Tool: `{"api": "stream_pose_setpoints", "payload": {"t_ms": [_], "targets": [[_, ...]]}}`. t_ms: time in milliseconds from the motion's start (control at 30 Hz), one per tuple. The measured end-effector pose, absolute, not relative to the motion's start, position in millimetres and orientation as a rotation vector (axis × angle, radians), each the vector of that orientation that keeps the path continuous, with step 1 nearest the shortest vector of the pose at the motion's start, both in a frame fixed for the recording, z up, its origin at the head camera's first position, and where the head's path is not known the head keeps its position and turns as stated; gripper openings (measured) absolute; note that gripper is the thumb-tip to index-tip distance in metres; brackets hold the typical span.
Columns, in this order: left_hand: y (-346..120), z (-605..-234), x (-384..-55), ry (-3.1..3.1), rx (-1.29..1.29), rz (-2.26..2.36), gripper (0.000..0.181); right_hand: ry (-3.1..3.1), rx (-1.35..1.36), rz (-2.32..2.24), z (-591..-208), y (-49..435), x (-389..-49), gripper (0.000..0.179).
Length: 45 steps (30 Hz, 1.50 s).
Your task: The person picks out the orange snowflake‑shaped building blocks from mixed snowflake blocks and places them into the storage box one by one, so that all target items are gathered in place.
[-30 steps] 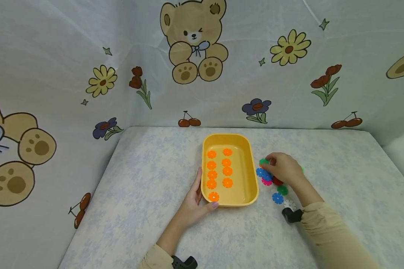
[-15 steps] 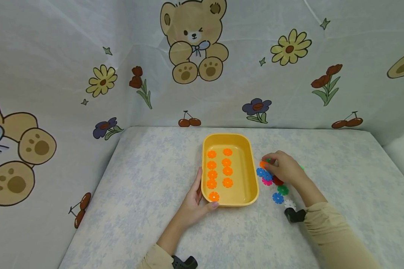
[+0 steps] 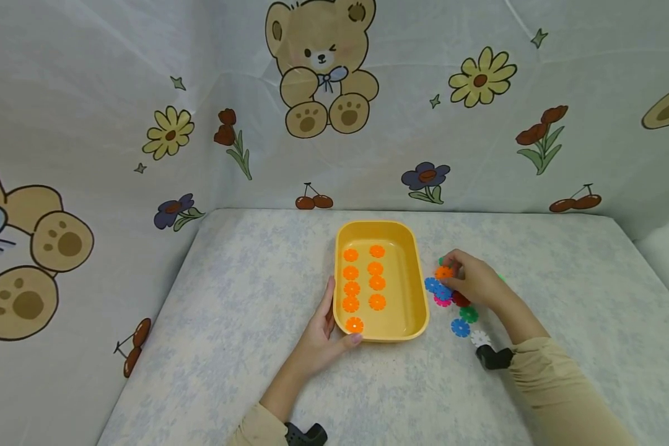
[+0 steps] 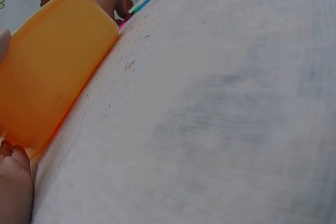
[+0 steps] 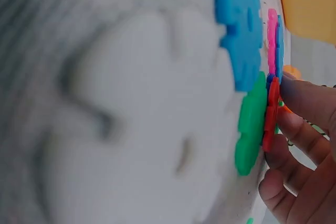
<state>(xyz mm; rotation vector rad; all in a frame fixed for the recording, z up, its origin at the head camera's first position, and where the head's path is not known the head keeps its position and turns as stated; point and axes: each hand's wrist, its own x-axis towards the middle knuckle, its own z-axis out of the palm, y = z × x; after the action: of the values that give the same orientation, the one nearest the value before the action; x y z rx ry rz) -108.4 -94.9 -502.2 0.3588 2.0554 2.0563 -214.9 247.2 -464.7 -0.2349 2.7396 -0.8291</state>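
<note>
In the head view a yellow plastic tray [image 3: 402,285] holds several orange flower-shaped discs [image 3: 376,283] in two columns. My left hand [image 3: 319,344] holds its near left corner, thumb at the front rim and fingers along the left side. To the right of the tray, my right hand [image 3: 472,279] pinches an orange flower-shaped disc [image 3: 443,272] at its fingertips. Under and beside that hand lie blue discs [image 3: 442,291], a pink disc [image 3: 441,301], a red disc [image 3: 461,300] and a green disc [image 3: 469,314]. The right wrist view shows the thumb [image 5: 310,98] partly covering the orange disc.
Nearer me lie another blue disc [image 3: 460,327] and a white disc [image 3: 480,338], which looms large in the right wrist view. A pale mottled cloth covers the table [image 3: 228,279]. Behind it hangs a white curtain [image 3: 212,49] printed with bears and flowers.
My right hand has shifted slightly right among the discs. The orange disc, mostly covered by a green one before, now shows fully at its fingertips. Left hand and tray stay put.
</note>
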Motion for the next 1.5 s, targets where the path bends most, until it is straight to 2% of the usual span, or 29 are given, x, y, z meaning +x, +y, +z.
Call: {"api": "stream_pose_setpoints", "payload": {"t_ms": [400, 633, 767, 900, 1200, 1367, 1500], "targets": [[-94.5, -502.0, -108.7, 2.05, 0.351, 2.052, 0.109, 2.812, -0.07, -0.931, -447.9, 249.3, -204.8, 0.048], [-95.0, -501.0, -109.0, 2.039, 0.36, 2.064, 0.109, 2.751, -0.273, -1.149, -413.5, 213.5, -183.6, 0.04], [-95.4, -501.2, -108.7, 2.042, 0.359, 2.067, 0.109, 2.729, -0.471, -1.078, -402.0, 182.2, -169.7, 0.035], [-95.6, -501.4, -108.5, 2.044, 0.358, 2.061, 0.108, 2.712, -0.64, -0.891, -404.6, 157.6, -161.3, 0.033], [-95.4, -501.9, -109.2, 2.05, 0.355, 2.052, 0.108, 2.718, -0.834, -0.563, -425.0, 129.1, -156.1, 0.019], [-95.3, -502.1, -108.5, 2.056, 0.354, 2.046, 0.108, 2.732, -0.756, -0.467, -428.7, 121.5, -155.9, 0.025], [-95.0, -502.5, -108.1, 2.061, 0.354, 2.051, 0.107, 2.774, -0.733, -0.375, -430.9, 118.7, -155.0, 0.02]]}}
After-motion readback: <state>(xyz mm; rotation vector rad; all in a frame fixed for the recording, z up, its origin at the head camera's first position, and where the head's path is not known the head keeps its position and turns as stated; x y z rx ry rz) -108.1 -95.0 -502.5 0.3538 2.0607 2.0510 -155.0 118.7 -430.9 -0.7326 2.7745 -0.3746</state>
